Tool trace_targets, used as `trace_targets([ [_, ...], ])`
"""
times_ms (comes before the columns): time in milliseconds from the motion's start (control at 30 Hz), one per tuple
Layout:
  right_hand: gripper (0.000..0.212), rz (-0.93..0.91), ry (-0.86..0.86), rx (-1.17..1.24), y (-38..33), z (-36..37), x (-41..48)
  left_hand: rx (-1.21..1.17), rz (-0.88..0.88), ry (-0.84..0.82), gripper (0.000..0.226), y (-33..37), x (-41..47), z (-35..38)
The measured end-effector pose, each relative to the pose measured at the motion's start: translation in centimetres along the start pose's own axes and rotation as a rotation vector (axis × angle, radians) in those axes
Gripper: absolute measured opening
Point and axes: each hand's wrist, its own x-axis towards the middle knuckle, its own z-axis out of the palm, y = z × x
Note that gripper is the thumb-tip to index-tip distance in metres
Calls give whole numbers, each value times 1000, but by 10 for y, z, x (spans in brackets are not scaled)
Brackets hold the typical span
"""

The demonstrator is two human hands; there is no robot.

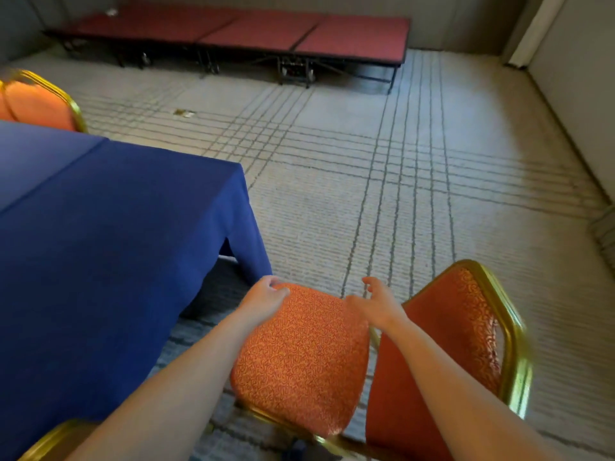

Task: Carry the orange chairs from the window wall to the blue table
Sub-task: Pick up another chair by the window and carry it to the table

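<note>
An orange chair [299, 357] with a gold frame stands on the carpet close to the near right corner of the blue table [100, 247], its backrest to the right. My left hand [264, 299] curls over the far left corner of the seat cushion. At the seat's far right corner is my right hand [377, 302]; the thumb lies by the cushion edge and the fingers are loosely bent in the air, holding nothing.
A second orange chair [40, 101] stands at the table's far side. The gold frame of a third chair [50, 439] shows at the bottom left. Low red stage platforms [266, 31] line the back wall. Patterned carpet stretches ahead and a wall runs along the right.
</note>
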Motion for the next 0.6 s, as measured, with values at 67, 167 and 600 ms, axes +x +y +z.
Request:
trace_targets([
  [67,71,-33,-10,-25,-2,-16,-14,-10,29,3,51,8,-16,1],
  [167,72,-86,4,-38,2,-41,-37,4,72,25,49,19,-42,6],
  [600,77,-360,-31,-241,20,-141,-122,-120,51,85,45,47,-154,73],
])
